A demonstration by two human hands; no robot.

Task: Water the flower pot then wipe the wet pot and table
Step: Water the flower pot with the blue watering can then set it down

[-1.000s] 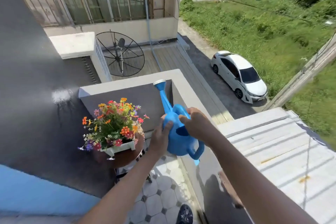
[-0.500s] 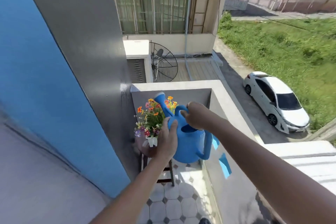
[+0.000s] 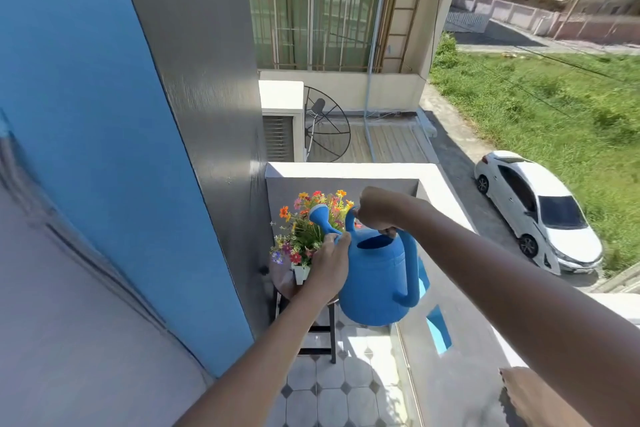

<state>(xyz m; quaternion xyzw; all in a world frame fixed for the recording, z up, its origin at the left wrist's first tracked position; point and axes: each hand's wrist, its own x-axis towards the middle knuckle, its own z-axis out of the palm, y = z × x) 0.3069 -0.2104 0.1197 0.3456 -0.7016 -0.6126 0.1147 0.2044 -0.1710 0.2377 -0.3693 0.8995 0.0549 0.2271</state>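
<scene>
Balcony: 1 watering can (image 3: 375, 279), 2 hands, 1 flower pot (image 3: 300, 272).

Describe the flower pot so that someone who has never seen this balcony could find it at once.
Find the grey wall left of the balcony. At its foot stands a small round table, and on it the flower pot: white, holding orange, red and purple flowers, unlike the plain blue watering can beside it.

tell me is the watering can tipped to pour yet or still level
Roughly level. The watering can has its top opening facing up and its spout angled upward over the flowers; no water is visible.
</scene>
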